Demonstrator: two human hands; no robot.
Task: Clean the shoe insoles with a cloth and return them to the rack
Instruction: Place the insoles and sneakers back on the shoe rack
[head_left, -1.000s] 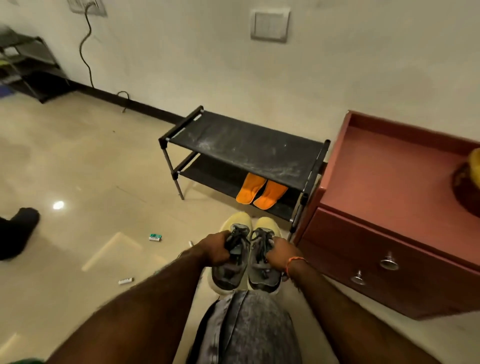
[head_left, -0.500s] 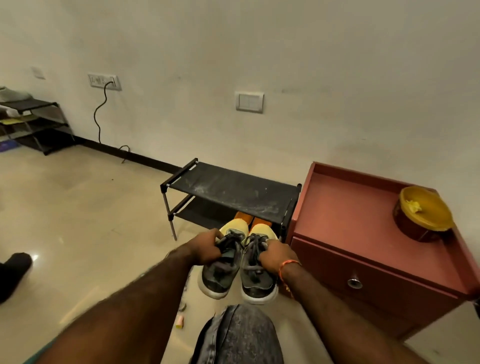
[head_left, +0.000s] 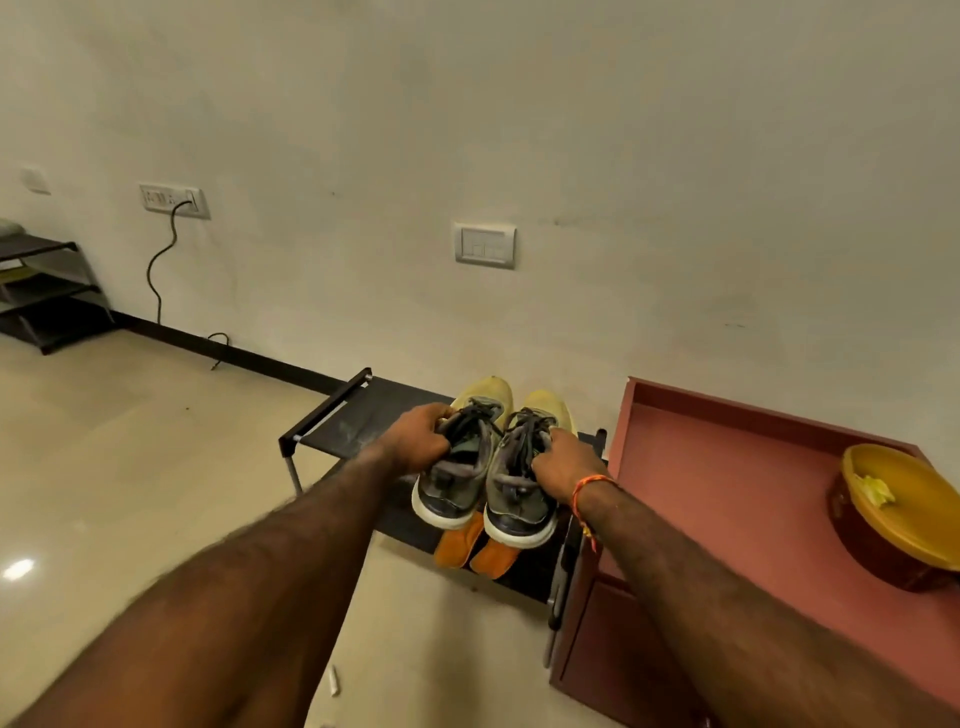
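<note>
While the left hand (head_left: 423, 441) and right hand (head_left: 563, 460) each grip one grey sneaker (head_left: 460, 470) above the black shoe rack (head_left: 337, 421), orange insoles (head_left: 457, 543) lie on its lower shelf; step, seemingly: racking the pair, which needs a level lowering.

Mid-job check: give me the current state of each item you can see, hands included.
left hand: grips the left shoe
right hand: grips the right shoe
left shoe: held above the rack
right shoe: held beside it, toe pointing away
orange insoles: lying side by side on the lower shelf
rack: top shelf dusty
yellow lid: on its brown container
</note>
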